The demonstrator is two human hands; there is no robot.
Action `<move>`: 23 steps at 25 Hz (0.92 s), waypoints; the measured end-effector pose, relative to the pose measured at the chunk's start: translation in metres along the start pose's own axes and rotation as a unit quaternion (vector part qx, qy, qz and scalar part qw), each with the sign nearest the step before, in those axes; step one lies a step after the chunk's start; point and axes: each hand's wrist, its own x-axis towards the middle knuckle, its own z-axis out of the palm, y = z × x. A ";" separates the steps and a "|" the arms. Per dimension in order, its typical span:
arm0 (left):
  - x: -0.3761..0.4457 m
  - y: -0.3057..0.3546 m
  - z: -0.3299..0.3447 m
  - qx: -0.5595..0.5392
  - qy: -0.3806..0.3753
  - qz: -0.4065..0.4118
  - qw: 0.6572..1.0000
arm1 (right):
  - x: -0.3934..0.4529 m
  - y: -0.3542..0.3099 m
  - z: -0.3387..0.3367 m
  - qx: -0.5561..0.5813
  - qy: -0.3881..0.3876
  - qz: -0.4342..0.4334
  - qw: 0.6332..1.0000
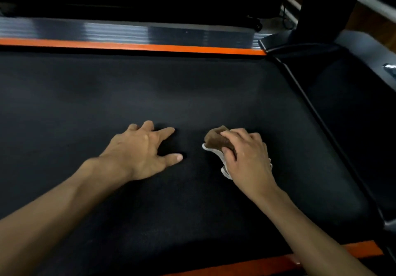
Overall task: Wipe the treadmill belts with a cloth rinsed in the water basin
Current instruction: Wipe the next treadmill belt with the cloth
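Observation:
A black treadmill belt (107, 95) fills most of the view. My right hand (246, 157) grips a bunched cloth (214, 140), brown on top with a white edge, and holds it down on the belt right of centre. My left hand (143, 149) lies flat on the belt just left of it, fingers spread and straight, holding nothing. The water basin is out of view.
An orange strip (128, 46) and a grey ribbed side rail (107, 30) run along the far edge. Another orange strip (267, 264) borders the near edge. The black motor cover (347, 108) and an upright post (330, 1) stand at the right.

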 end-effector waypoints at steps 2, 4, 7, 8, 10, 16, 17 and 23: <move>0.019 0.010 -0.004 0.010 0.041 0.002 0.999 | 0.027 0.010 -0.012 0.094 0.042 0.061 0.993; 0.041 0.018 0.000 0.016 0.075 0.024 0.997 | 0.065 0.025 -0.031 0.124 0.122 0.084 0.981; 0.073 0.026 0.004 0.007 0.098 0.045 0.994 | 0.105 0.043 -0.049 0.103 0.158 0.089 0.978; 0.083 0.028 0.006 0.010 0.102 0.047 0.994 | 0.112 0.049 -0.044 0.106 0.115 0.095 0.983; 0.099 0.029 0.008 0.020 0.102 0.047 0.994 | 0.111 0.057 -0.021 0.050 -0.020 0.088 0.995; 0.144 0.021 -0.004 0.037 0.058 0.046 0.997 | 0.115 0.083 -0.008 -0.108 -0.102 0.016 0.989; 0.148 0.020 -0.006 0.042 0.050 0.054 0.996 | 0.120 0.088 -0.004 -0.124 -0.095 0.012 0.988; 0.155 0.018 0.000 0.077 0.046 0.073 0.993 | 0.197 0.130 -0.005 -0.160 -0.039 0.153 0.974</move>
